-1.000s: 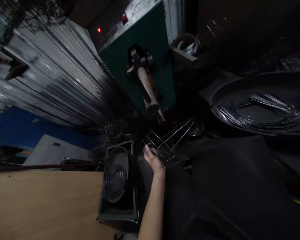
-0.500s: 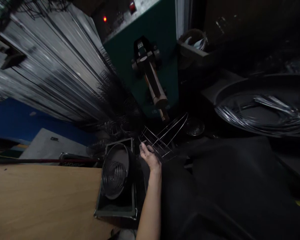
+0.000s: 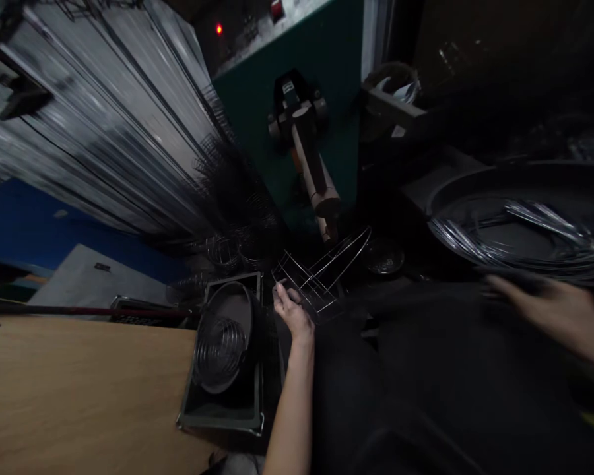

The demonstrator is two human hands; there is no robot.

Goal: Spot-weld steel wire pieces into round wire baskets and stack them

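My left hand (image 3: 293, 313) is closed on the edge of a bent wire rack (image 3: 321, 274), made of thin metal rods with a curved outer rod. The rack sits just below the welding machine's electrode arm (image 3: 314, 165); whether they touch I cannot tell. At the right, my right hand (image 3: 549, 313) is near the front rim of a large round pan (image 3: 440, 198), with a finger stretched out and nothing visible in its grasp. It is somewhat blurred. Shiny bent metal wires (image 3: 549, 221) lie in that pan.
A green machine body (image 3: 336, 132) stands ahead. At the left, a crate (image 3: 222, 420) bears a round bowl (image 3: 250, 316) with wire rings (image 3: 222, 346). A wooden board (image 3: 79, 389) lies beside it. Long metal rods (image 3: 109, 125) lean further back. Dark cloth (image 3: 440, 369) covers my lap.
My right hand has come into view at the right, near the pan of wires. My left hand still holds the rack in about the same place. The view has shifted slightly.
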